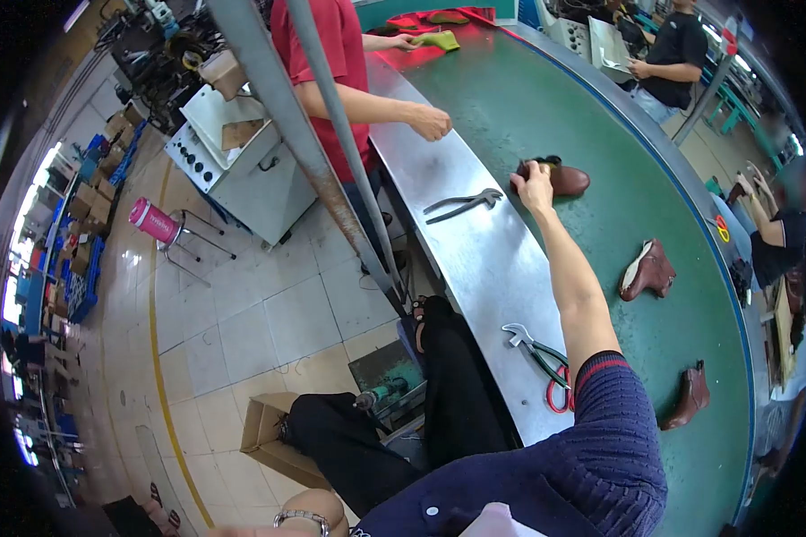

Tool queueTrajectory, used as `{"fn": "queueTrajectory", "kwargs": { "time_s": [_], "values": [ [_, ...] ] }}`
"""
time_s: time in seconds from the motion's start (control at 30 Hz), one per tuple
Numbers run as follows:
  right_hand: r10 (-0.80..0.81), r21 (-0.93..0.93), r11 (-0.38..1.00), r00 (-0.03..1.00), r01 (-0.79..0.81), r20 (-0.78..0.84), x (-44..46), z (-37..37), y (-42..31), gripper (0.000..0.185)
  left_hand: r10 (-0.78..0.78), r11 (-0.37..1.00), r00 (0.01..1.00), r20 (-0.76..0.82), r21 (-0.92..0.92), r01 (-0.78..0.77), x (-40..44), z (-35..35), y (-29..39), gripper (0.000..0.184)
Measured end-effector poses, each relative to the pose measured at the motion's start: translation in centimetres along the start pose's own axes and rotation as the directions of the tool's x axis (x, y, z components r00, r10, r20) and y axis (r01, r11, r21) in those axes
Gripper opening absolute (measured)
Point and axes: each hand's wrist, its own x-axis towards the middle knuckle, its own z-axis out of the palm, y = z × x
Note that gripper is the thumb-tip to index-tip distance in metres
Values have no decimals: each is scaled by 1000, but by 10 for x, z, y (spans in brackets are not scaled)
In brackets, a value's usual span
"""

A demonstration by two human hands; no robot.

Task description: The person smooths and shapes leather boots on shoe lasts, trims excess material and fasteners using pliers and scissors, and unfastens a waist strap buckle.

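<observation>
At seven o'clock, the left wrist (306, 524) shows; I cannot tell its fingers' state. At two o'clock, the right hand (535, 186) curls nearly closed, gripping the brown shoe (571, 183) opposite its toe, over the green table (600, 349). Probably light and firm; the glossy toe could slip, so the opening suits holding.

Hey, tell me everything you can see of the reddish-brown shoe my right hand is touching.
The glossy reddish-brown, leather-like shoe has a smooth, rounded toe pointing toward the picture's right. Around its opening are dark material and something yellowish, too small to identify. It lies on the flat green work surface, beside the silver metal ledge. Your bare right hand grips its heel end, hiding part of it; the sole cannot be made out.
</observation>
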Motion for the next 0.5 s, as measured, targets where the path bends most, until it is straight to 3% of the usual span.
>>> {"fn": "queueTrajectory", "kwargs": {
  "time_s": [0.07,0.17,0.2,0.27,0.33,0.4,0.47,0.5],
  "values": [
    [-17,99,995,999,14,32,0,-1,22,31,-213,977,977,25,-26,214,-13,-13,4,30],
    [-84,131,985,975,113,-207,-5,-27,45,26,-367,928,924,104,-34,372,-37,-41,1,36],
    [-116,129,980,963,150,-242,-8,-52,43,26,-367,930,930,5,0,367,-42,-38,0,32],
    [-100,309,943,992,120,-82,-23,-109,24,27,-351,928,919,-181,67,368,-46,-26,-14,25],
    [-162,519,851,980,80,115,-45,-161,-7,29,-447,885,892,-64,114,452,-58,-27,-30,21],
    [-246,637,770,937,34,247,-83,-212,-62,28,-654,732,756,-6,246,635,-78,-22,-48,33],
    [-276,682,730,893,-45,355,-120,-242,-106,27,-795,604,577,185,319,730,-94,-5,-68,50],
    [-294,700,708,864,-91,409,-138,-251,-126,26,-784,618,532,319,329,714,-101,5,-75,61]
  ]
}}
